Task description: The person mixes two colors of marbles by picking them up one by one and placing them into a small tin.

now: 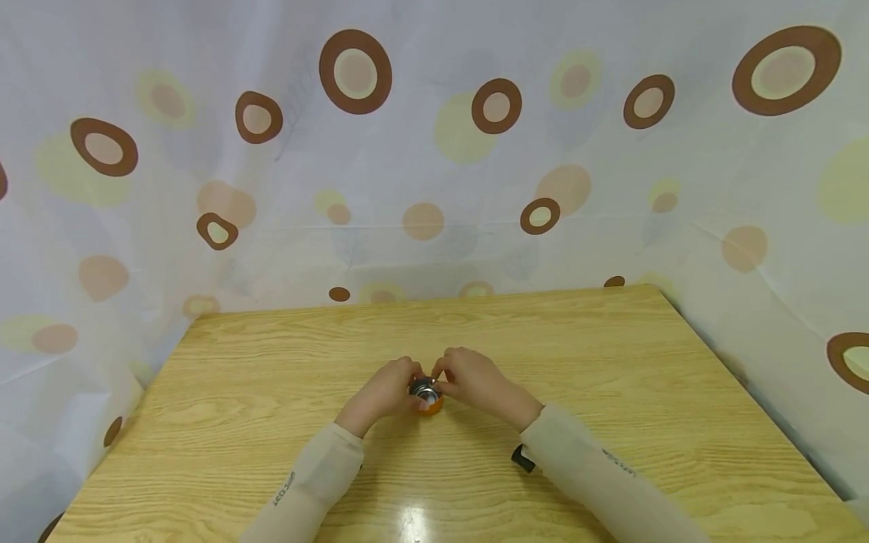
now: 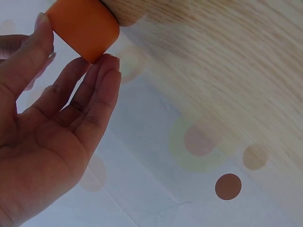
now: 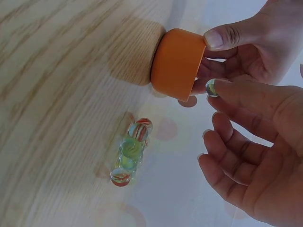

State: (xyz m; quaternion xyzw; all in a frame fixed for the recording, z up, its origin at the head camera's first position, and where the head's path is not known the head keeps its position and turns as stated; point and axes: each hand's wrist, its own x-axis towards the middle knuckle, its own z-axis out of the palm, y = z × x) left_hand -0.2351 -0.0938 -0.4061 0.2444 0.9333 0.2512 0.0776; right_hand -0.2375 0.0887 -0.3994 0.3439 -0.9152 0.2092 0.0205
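Observation:
My left hand [image 1: 388, 388] holds a small orange cup [image 1: 431, 408] with a silvery inside. Its thumb lies at the rim and its fingers on the far side, as the left wrist view shows with the cup [image 2: 85, 29] above the left palm [image 2: 52, 142]. Between thumb and forefinger, my right hand [image 3: 255, 137] pinches a glass marble [image 3: 211, 88] just outside the cup's mouth. The cup [image 3: 176, 64] stands on the wooden table. Beside it, several clear marbles [image 3: 131, 152] with red, green and yellow swirls lie close together.
The wooden table [image 1: 258, 392] reaches back to a white curtain [image 1: 407, 166] printed with brown, peach and yellow rings. More of the curtain hangs along both sides. A small black object [image 1: 523, 458] shows at the right sleeve [image 1: 577, 452].

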